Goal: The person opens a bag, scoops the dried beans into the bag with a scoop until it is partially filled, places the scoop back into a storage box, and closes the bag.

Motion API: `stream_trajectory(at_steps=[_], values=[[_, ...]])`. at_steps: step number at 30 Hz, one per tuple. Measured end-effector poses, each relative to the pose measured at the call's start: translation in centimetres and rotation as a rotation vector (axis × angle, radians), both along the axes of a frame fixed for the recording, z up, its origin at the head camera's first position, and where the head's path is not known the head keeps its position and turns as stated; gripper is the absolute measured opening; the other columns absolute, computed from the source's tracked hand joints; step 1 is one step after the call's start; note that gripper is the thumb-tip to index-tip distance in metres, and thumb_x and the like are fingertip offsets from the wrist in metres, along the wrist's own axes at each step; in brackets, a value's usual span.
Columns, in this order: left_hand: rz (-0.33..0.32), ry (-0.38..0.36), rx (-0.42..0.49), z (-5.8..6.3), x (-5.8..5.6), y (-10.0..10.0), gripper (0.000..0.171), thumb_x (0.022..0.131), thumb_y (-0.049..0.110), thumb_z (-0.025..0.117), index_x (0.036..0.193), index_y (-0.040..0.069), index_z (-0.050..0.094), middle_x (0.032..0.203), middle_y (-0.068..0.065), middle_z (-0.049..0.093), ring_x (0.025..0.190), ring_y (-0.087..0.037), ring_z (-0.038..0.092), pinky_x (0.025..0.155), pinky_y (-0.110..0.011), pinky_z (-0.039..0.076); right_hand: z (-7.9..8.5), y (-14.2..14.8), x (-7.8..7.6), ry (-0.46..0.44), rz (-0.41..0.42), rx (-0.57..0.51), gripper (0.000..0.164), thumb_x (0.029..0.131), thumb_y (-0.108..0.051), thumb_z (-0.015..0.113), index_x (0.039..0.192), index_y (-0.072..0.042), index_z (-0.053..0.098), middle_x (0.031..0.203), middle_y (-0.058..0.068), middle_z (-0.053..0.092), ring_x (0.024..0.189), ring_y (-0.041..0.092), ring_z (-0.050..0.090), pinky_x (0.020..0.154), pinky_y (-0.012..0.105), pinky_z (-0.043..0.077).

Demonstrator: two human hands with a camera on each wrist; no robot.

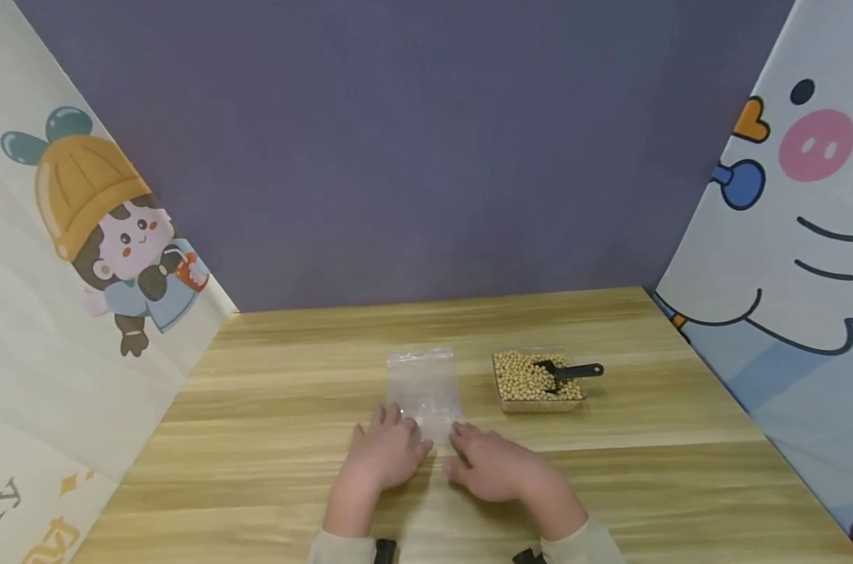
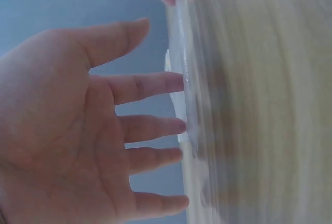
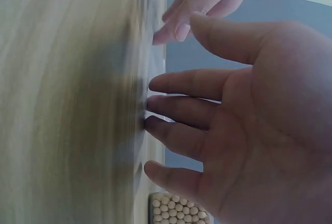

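Observation:
A clear zip bag point(image 1: 423, 384) lies flat on the wooden table, its zip end pointing away from me. My left hand point(image 1: 389, 450) rests at the bag's near left part, palm down; in the left wrist view its straight, spread fingers point(image 2: 150, 125) meet the tabletop and the film. At the near right edge, my right hand point(image 1: 495, 465) has its fingertips on or right beside the bag. The right wrist view shows that hand's fingers point(image 3: 181, 107) extended, with nothing gripped. Both thumbs are held away from the fingers.
Right of the bag stands a clear plastic box point(image 1: 539, 406) full of pale round beans point(image 1: 521, 380). A black scoop point(image 1: 574, 371) sits in the beans, handle to the right. A dark backdrop point(image 1: 426, 157) closes the back, with printed panels at both sides.

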State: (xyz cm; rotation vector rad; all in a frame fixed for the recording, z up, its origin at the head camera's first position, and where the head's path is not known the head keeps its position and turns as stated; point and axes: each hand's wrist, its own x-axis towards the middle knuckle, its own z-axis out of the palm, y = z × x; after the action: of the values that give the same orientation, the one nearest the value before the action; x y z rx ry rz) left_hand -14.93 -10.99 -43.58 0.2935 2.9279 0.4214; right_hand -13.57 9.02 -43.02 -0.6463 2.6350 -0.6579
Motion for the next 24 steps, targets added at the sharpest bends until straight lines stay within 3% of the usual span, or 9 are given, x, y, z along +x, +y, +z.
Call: stream_trajectory(at_steps=[5,10,13,19,24], values=[[-0.037,0.019,0.073,0.2,0.1,-0.2,0.049,0.096,0.046,0.054,0.12,0.005,0.066,0.142,-0.024,0.051,0.137,-0.045,0.041,0.109,-0.069,0.032,0.1,0.1,-0.1,0.027,-0.032,-0.068,0.061,0.097,-0.045,0.053,0.138,0.0,0.052,0.144,0.02,0.052,0.133,0.038,0.05,0.11,0.055,0.04],[-0.052,0.058,0.172,-0.1,-0.7,-0.6,0.046,0.096,0.041,0.056,0.115,0.001,0.067,0.13,-0.023,0.06,0.123,-0.041,0.056,0.103,-0.056,0.046,0.1,-0.1,-0.6,0.018,-0.123,-0.148,0.061,0.098,-0.045,0.052,0.136,0.003,0.053,0.145,0.028,0.046,0.136,0.044,0.043,0.112,0.061,0.035],[0.027,0.052,0.274,-0.4,-1.6,-0.8,0.047,0.097,0.039,0.055,0.12,0.0,0.064,0.13,-0.023,0.06,0.12,-0.042,0.058,0.1,-0.057,0.048,-0.1,-0.3,-1.1,-0.021,-0.2,-0.204,0.063,0.098,-0.044,0.052,0.138,0.005,0.05,0.147,0.031,0.042,0.138,0.047,0.038,0.113,0.063,0.031],[0.247,-0.014,0.548,-0.8,-3.5,-1.1,0.052,0.1,0.039,0.052,0.133,-0.001,0.055,0.135,-0.027,0.056,0.124,-0.045,0.054,0.101,-0.06,0.046,-0.3,-0.8,-2.3,-0.114,-0.359,-0.382,0.065,0.097,-0.045,0.053,0.14,0.003,0.048,0.143,0.024,0.051,0.132,0.045,0.047,0.109,0.062,0.037],[0.342,-0.085,0.756,-1.0,-4.0,-1.9,0.054,0.099,0.034,0.055,0.139,-0.002,0.047,0.135,-0.032,0.051,0.095,-0.041,0.065,0.079,-0.051,0.057,-0.4,-1.0,-2.7,-0.149,-0.462,-0.514,0.059,0.098,-0.033,0.056,0.138,0.008,0.047,0.14,0.028,0.051,0.128,0.046,0.05,0.106,0.06,0.041]])
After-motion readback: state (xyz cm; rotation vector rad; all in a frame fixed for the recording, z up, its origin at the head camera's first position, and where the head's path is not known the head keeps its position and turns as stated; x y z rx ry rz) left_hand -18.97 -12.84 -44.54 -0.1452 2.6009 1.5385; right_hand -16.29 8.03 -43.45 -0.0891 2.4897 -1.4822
